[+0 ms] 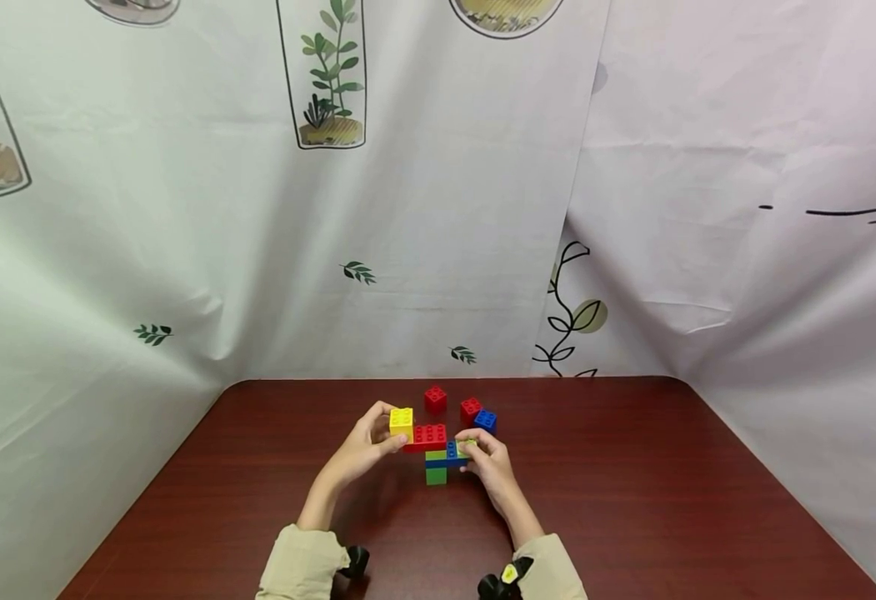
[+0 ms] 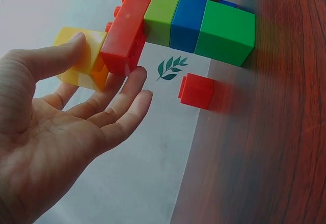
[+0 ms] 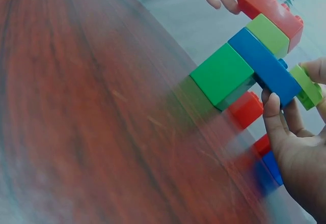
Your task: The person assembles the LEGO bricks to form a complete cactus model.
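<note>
Head view: your left hand (image 1: pixel 358 454) pinches a yellow block (image 1: pixel 402 422), your right hand (image 1: pixel 493 468) a lime block (image 3: pixel 306 88), farther right.

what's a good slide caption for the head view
Both hands on a colorful block tower, three more blocks behind on the table.

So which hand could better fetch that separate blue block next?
Probably the right hand: it's nearer the blue block, though it pinches a light green block; the left hand, farther off, holds the yellow block.
</note>
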Demonstrator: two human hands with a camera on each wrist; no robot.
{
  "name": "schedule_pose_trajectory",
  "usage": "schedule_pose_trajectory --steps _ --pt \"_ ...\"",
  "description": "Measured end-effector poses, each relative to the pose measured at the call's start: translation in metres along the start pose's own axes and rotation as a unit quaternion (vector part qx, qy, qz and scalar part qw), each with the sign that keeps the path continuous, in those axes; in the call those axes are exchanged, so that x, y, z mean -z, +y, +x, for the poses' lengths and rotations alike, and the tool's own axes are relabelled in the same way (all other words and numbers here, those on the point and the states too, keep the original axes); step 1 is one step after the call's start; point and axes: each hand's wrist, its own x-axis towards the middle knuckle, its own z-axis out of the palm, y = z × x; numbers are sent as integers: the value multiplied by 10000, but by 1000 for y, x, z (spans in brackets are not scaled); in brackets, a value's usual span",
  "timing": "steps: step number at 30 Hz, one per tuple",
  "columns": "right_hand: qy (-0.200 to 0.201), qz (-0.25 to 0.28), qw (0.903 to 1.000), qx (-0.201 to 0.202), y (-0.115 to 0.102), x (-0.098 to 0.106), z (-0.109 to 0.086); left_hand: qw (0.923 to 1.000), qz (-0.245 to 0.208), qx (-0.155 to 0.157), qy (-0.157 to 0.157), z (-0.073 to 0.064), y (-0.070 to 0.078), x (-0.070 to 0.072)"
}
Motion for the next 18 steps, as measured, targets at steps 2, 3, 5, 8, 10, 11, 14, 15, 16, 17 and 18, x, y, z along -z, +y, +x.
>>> schedule_pose_trajectory --steps 2,3,5,8,10,11,14,15,16,17,18 --pt "-22 5 10000 18 0 1 0 10000 5 3 -3 0 0 0" --pt "-41 -7 10000 32 -1 1 0 10000 4 9 -16 1 0 -1" --pt "-62 1 10000 36 -1 1 0 10000 -6 14 -20 1 0 0" --pt "-33 58 10000 19 -2 0 0 10000 -12 11 -30 1 -1 0" --pt "11 101 9999 -3 -3 -1 1 10000 -7 11 -29 1 -1 0" --pt "35 132 9999 -18 -3 -1 1 10000 -8 14 -29 1 -1 0" --pt "135 220 9997 -52 -3 -3 1 10000 -13 23 -26 1 -1 0" --pt "154 225 9996 -50 -3 -3 1 10000 -26 26 -33 1 -1 0" --pt "189 265 9994 -70 -3 -4 1 10000 -37 32 -36 1 -1 0" --pt "210 290 9993 -76 -3 -4 0 10000 -39 36 -38 1 -1 0" --pt "227 301 9993 -76 -3 -4 0 10000 -48 42 -41 1 -1 0"
